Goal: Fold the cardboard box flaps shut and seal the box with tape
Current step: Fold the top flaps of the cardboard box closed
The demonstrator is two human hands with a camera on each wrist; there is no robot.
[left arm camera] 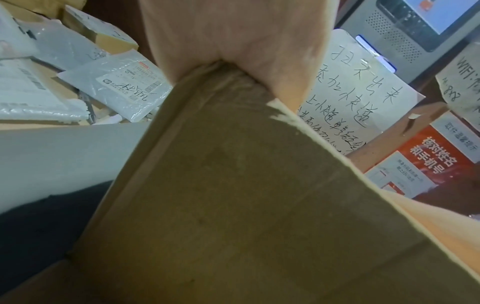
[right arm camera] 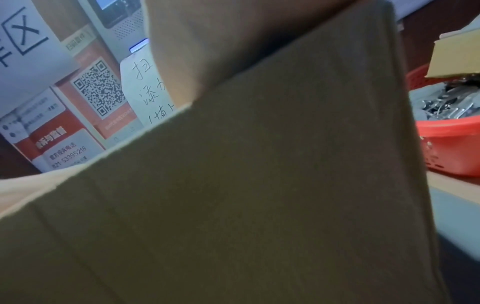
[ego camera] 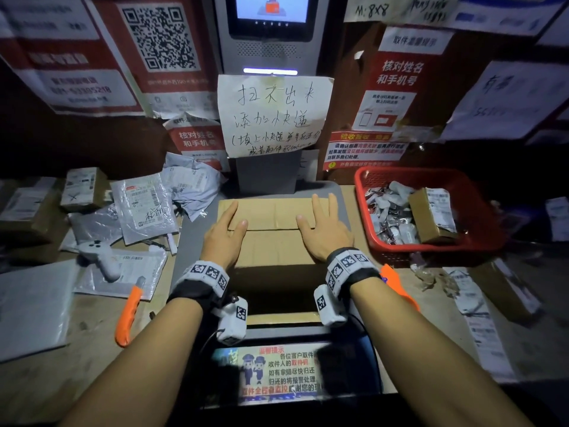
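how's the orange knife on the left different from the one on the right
The left orange knife lies in full view on the table, apart from the left hand, its pale tip resting on a plastic mailer. The right orange knife is mostly hidden behind the right wrist; only part of its handle shows. Both have bright orange handles and flank the cardboard box.

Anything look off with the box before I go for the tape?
The cardboard box has a torn, ragged flap edge by the left hand. Both hands lie flat on the flaps; right hand.
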